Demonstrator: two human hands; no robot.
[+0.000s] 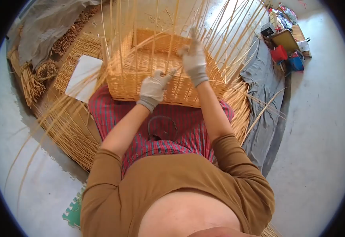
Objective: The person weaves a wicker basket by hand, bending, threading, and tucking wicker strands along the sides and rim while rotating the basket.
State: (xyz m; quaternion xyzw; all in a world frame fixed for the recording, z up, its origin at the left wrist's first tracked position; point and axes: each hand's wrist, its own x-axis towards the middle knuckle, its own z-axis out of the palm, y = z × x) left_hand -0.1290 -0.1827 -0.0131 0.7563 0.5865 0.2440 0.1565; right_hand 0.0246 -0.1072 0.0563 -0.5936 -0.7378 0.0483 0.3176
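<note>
A rectangular wicker basket (137, 85) of golden woven strands rests across the lap, its open side up. Long upright wicker stakes (156, 23) rise from its walls. My left hand (152, 89), in a pale glove with a grey cuff, is closed at the top edge of the near wall, index finger pointing right. My right hand (195, 63), gloved the same way, is raised over the basket's right part among the stakes. Its fingers look closed on a thin wicker strand, partly blurred; a short length shows between the two hands.
Bundled wicker strands (70, 136) lie on the left, more (235, 106) on the right. A white sheet (85, 77) rests on a woven panel (81, 47). Grey cloth (265, 83) covers the right side. Bags and boxes (285, 53) stand at back right; a green foam mat (74, 211) lies lower left.
</note>
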